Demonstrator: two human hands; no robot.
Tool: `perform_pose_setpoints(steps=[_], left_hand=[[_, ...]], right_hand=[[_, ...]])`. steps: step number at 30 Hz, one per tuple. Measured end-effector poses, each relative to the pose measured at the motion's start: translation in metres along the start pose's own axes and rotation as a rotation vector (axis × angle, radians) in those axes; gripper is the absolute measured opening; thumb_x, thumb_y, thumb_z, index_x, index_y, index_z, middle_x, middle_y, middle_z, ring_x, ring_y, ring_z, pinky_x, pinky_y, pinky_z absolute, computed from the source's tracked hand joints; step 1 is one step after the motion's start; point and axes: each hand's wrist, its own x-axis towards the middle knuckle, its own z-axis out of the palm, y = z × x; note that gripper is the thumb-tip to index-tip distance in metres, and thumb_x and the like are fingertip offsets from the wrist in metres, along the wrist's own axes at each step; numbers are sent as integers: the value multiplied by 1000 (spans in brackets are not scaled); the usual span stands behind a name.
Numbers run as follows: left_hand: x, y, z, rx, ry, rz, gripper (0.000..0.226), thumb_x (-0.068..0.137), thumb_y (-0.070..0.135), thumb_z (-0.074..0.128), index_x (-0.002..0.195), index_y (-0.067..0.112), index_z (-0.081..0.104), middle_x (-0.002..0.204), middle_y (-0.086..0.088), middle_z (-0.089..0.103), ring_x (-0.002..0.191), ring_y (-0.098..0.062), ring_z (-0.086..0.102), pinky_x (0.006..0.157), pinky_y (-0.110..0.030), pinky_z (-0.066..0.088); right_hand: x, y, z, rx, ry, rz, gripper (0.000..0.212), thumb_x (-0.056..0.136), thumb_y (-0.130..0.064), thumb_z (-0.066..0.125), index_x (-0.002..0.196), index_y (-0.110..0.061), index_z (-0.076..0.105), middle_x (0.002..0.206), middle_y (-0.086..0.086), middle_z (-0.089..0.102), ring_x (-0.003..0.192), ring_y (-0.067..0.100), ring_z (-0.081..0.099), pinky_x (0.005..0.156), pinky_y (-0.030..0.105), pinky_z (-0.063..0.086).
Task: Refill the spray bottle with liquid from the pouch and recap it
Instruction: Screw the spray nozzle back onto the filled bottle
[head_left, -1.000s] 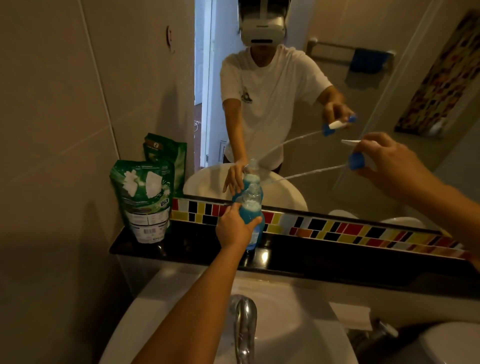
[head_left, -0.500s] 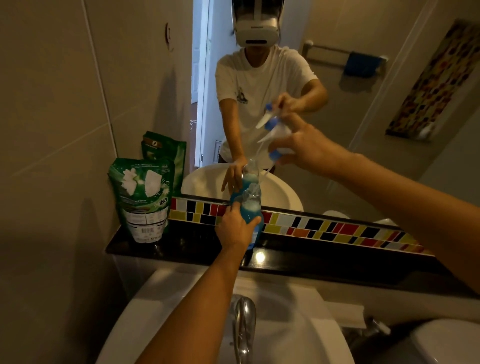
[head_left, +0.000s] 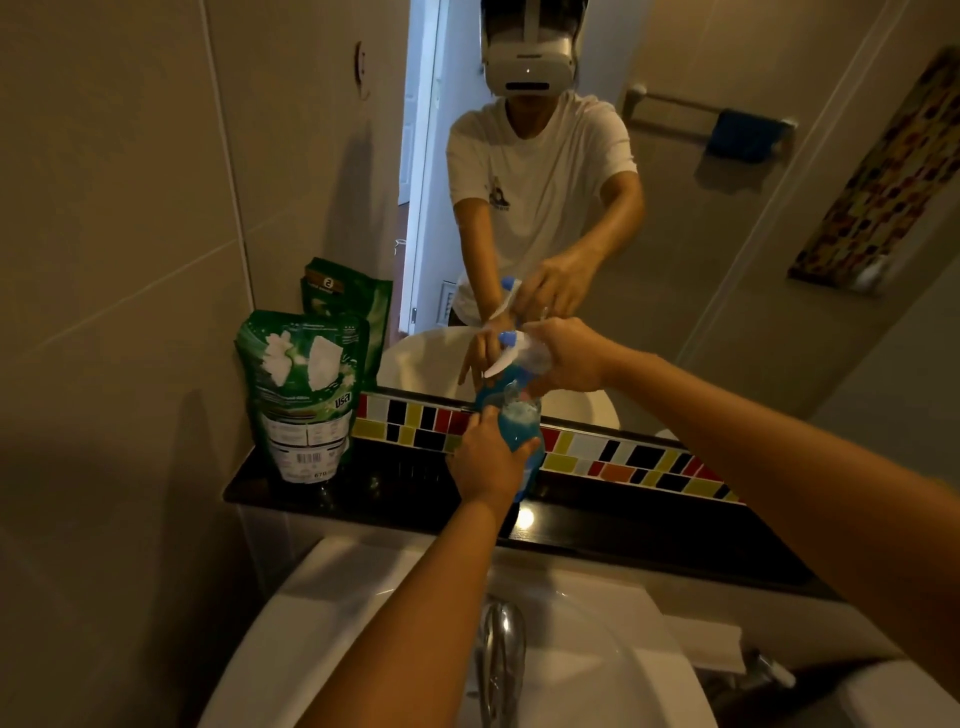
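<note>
A clear spray bottle (head_left: 519, 423) filled with blue liquid stands on the black ledge (head_left: 649, 525) under the mirror. My left hand (head_left: 488, 460) grips its body. My right hand (head_left: 563, 356) holds the white trigger head (head_left: 511, 353), with its blue nozzle, right on top of the bottle's neck. The dip tube is hidden inside the bottle. The green refill pouch (head_left: 301, 395) stands upright at the ledge's left end, well apart from both hands.
A mirror behind the ledge reflects me and the bottle. A strip of coloured tiles (head_left: 623, 457) runs along its base. Below the ledge are a white basin (head_left: 597, 649) and a chrome tap (head_left: 498, 660). A tiled wall closes the left side.
My right hand has swung the trigger head in from the right and lowered it, feeding the tube into the bottle, until the head sits on the neck. The left hand kept hold of the bottle.
</note>
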Motion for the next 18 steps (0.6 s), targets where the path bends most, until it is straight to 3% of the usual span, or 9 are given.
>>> perform_pose_setpoints(steps=[5, 10, 18], left_hand=[[0, 0, 0, -4, -9, -6, 58, 76, 47, 77, 121, 17, 55, 122, -5, 61, 112, -28, 61, 90, -49, 53], [1, 1, 0, -5, -12, -10, 61, 75, 46, 77, 124, 18, 54, 123, -5, 61, 113, -28, 60, 91, -49, 53], [0, -3, 1, -52, -5, 27, 52, 77, 43, 76, 115, 15, 57, 115, -6, 63, 106, -27, 62, 86, -45, 54]], right_hand=[[16, -7, -7, -106, -88, 71, 30, 77, -23, 75, 102, -10, 63, 92, 3, 60, 87, 19, 59, 61, 18, 42], [21, -1, -23, -89, -159, 18, 36, 71, -14, 78, 104, -11, 64, 101, 9, 66, 94, 24, 61, 84, 39, 53], [25, 9, -7, -140, -185, 39, 45, 70, -16, 79, 111, -11, 61, 103, 9, 66, 94, 25, 62, 87, 44, 53]])
